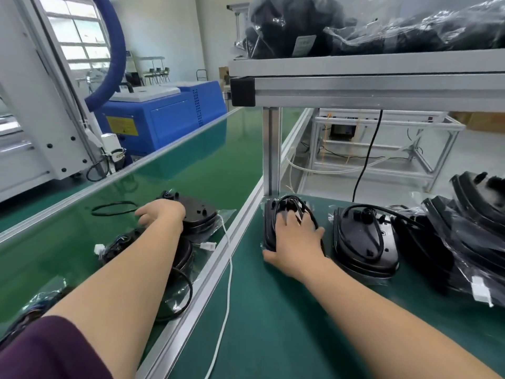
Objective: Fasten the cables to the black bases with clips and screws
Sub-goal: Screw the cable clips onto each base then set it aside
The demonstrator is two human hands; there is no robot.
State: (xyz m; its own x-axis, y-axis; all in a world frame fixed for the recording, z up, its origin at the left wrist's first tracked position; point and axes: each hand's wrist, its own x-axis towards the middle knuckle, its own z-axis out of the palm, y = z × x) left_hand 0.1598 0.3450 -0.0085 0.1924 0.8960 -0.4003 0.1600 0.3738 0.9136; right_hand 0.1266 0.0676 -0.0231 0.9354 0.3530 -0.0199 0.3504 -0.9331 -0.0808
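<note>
On the counter (273,310), the right hand (295,237) lies spread flat on a base (269,222) and its cable (289,199). Farther left, on the belt (82,242), the left hand (161,214) rests on a belt base (202,212); I cannot tell whether its fingers grip.

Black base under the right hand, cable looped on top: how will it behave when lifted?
The black base looks like rigid moulded plastic, so it is probably stiff and fairly light. Its cable sits in a loose loop and will likely flop and trail. The glossy shell may slip under the right hand.
</note>
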